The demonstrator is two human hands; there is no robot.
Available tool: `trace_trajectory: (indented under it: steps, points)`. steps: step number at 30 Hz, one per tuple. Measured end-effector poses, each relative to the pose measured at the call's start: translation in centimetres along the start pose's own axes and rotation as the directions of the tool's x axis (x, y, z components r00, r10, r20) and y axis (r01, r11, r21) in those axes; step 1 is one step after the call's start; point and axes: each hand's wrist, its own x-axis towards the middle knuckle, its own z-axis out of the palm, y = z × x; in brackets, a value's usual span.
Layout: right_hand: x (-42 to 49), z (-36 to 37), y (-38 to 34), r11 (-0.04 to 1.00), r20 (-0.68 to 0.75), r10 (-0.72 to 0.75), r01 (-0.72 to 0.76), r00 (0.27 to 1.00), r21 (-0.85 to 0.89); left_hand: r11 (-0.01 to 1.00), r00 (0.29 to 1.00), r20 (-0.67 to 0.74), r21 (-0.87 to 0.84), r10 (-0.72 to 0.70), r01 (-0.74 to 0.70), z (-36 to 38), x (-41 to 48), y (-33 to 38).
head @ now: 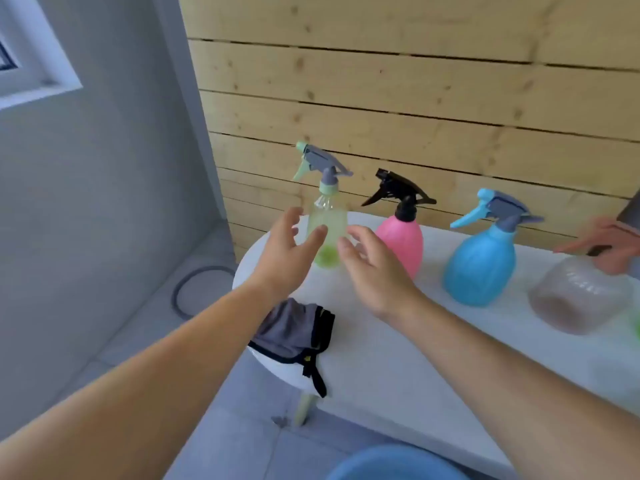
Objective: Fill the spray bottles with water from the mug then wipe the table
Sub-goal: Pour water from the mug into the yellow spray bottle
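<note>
Green spray bottle (327,233) stands upright at the desk's (381,358) far-left rounded end, close to the back edge. L hand (291,251) and R hand (374,268) are either side of it at body height. Fingers (317,233) on both are apart and relaxed, clamped on nothing. L index overlaps the bottle in view, but can't tell if it touches. Handling, judged: thin see-through plastic body, prob. light w/ only a bit of liquid low down. It's tall and narrow, so tippy if nudged, and the walls likely flex if squeezed. Best hold = wrap one hand round the mid body and twist the collar under the trigger head (322,164) w/ the other. Don't lift by the trigger. Could get slippery once wet. Pink spray bottle (401,240) is just right of it along the back edge, blue spray bottle (481,268) further right, both w/ round opaque bodies, heads on, fill level unknown. Grey cloth (294,330) w/ dark trim is crumpled at the near-left edge, a strap hanging over it; soft and easy to pinch anywhere. Clear jar (581,296) w/ brownish contents is toward the right end, another person's hand (606,244) just behind it. Blue basin (394,462) rim shows below the near edge. Writing/brands: none readable on any bottle. Small yellowish tag on the cloth trim is too small to read.
</note>
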Motion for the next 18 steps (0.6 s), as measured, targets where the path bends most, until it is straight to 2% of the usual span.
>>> trace_trajectory:
  steps: [5,8,11,18]
  points:
    - [2.6,1.9,2.2,0.995,0.0,0.043,-0.043,0.999,0.088,0.996,0.995,0.086,-0.071,-0.049,0.055,1.6,3.1,-2.5]
    - [3.2,2.6,2.8,0.991,-0.014,0.047,-0.045,0.999,0.125,0.994,0.992,0.124,-0.102,-0.03,0.043,2.3,3.2,-3.8]
    - [3.1,2.7,2.8,0.987,-0.026,0.05,-0.045,0.998,0.157,0.993,0.995,0.096,-0.119,0.017,-0.006,2.6,3.1,-4.5]
    - [-1.4,1.5,1.7,0.984,-0.082,-0.046,0.059,0.996,0.168,0.981,0.985,0.008,-0.088,0.172,-0.171,1.4,-0.6,-3.1]
